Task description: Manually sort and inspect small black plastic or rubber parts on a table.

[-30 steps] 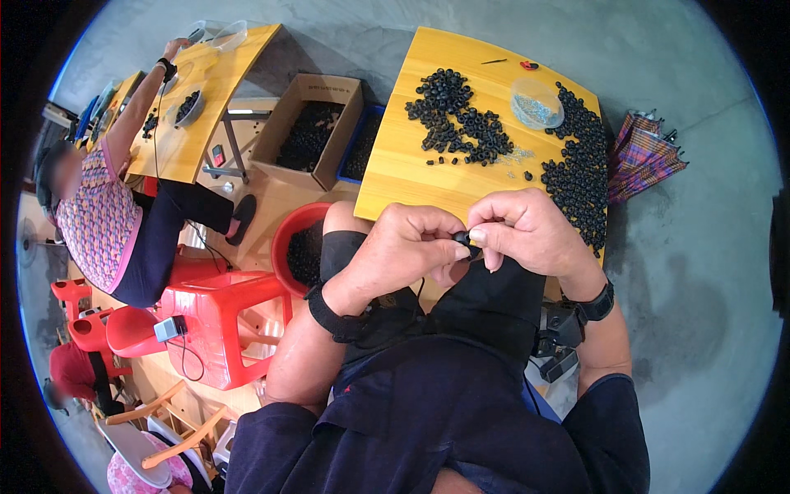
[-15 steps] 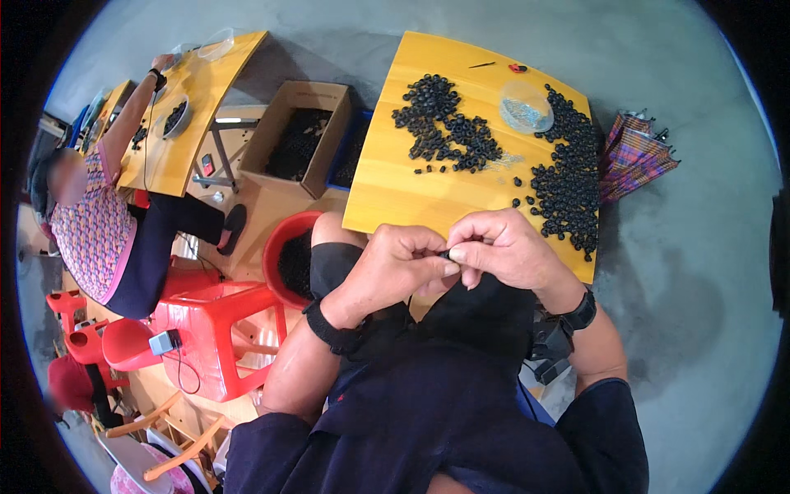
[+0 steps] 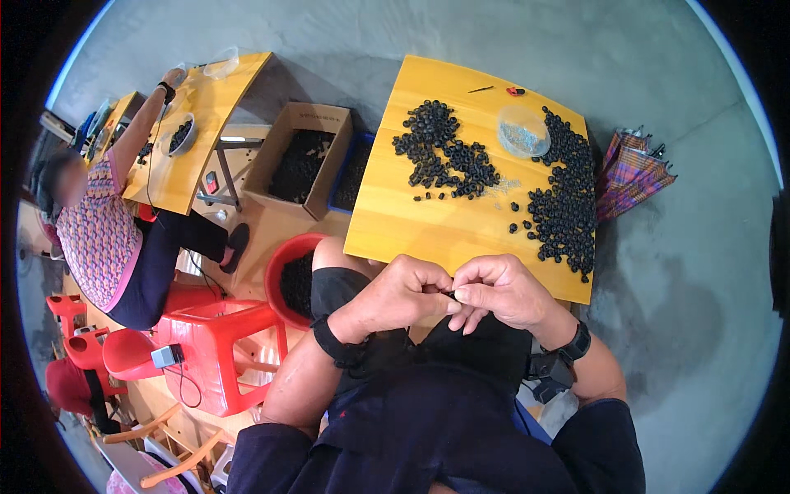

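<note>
Over my lap, at the near edge of a yellow table (image 3: 380,222), my left hand (image 3: 401,295) and my right hand (image 3: 504,290) meet fingertip to fingertip. Both pinch a small black part (image 3: 451,294), mostly covered by the fingers, so its exact shape cannot be made out. Beyond them on the tabletop lies a loose heap of small black ring-like parts (image 3: 432,123). A longer heap of black parts (image 3: 564,198) runs along the right edge. Between the heaps are a clear round tub (image 3: 524,132) of tiny silvery pieces and a scatter of thin metal bits (image 3: 504,188).
A thin dark tool (image 3: 480,89) and a small red item (image 3: 515,91) lie at the table's far side. A plaid umbrella (image 3: 632,177) leans at its right. To my left are a red basin (image 3: 276,265), a cardboard box (image 3: 262,165), a red stool (image 3: 206,346) and a seated person (image 3: 103,222).
The whole scene sits slightly lower in the picture. My hands still pinch the black part together, with a small shift of the fingers. The person at the left keeps reaching over their table.
</note>
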The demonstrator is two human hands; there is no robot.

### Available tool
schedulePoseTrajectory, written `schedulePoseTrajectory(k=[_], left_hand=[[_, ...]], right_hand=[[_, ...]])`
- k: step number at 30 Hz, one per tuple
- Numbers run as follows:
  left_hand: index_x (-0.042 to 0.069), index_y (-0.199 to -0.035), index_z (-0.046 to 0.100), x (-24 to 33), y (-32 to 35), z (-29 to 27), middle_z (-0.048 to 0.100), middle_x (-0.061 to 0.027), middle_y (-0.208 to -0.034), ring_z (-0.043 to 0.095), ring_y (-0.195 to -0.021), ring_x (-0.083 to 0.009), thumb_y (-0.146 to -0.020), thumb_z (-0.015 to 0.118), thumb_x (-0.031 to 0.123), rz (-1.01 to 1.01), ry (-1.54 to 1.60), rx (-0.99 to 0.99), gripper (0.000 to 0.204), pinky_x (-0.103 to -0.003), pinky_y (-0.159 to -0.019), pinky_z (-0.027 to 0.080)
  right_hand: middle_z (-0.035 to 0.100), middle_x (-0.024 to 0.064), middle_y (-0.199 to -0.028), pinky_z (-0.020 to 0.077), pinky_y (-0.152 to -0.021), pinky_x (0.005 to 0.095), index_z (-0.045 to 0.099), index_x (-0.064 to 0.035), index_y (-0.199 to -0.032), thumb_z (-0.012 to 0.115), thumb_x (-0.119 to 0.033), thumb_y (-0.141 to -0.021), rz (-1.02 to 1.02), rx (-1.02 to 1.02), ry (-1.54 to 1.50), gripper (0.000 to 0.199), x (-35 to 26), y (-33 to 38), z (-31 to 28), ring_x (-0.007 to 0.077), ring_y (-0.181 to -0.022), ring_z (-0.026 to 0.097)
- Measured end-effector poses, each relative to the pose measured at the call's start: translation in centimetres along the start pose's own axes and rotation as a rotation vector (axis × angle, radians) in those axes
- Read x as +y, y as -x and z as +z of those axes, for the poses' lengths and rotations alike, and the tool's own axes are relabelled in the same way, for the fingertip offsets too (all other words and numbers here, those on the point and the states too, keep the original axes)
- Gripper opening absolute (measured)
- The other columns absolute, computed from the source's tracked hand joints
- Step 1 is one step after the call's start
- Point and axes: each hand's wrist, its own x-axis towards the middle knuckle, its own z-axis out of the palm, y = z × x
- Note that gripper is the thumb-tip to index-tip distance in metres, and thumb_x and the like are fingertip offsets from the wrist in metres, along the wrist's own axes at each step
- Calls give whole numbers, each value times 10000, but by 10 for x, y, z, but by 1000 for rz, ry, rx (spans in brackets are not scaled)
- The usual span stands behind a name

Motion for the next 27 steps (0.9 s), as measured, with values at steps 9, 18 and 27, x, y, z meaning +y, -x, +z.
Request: schedulePoseTrajectory(k=[9,18,27], left_hand=[[11,-957,673,-21,-1,21,651,5,-799,561,-709,-25,-853,696,91,136,364,151,133,-181,-584,451],[-13,-914,671,-5,-6,3,661,-26,-812,582,-749,-69,-856,684,97,140,-92,118,125,-229,-647,471],[-5,-910,673,-1,-2,8,653,-22,-788,572,-738,-61,-848,687,78,155,11,96,104,-222,-636,456]], right_hand=[[635,106,-876,590,-608,280,560,29,-1030,523,-121,-963,-72,68,-26,168,-3,1,-2,204,-754,690],[650,149,-869,608,-609,321,561,39,-1020,510,-70,-955,-43,50,58,137,-11,-5,-6,262,-767,699],[650,148,-881,613,-618,324,551,17,-1029,572,-80,-926,20,-59,-333,143,1,-6,-13,258,-769,700]])
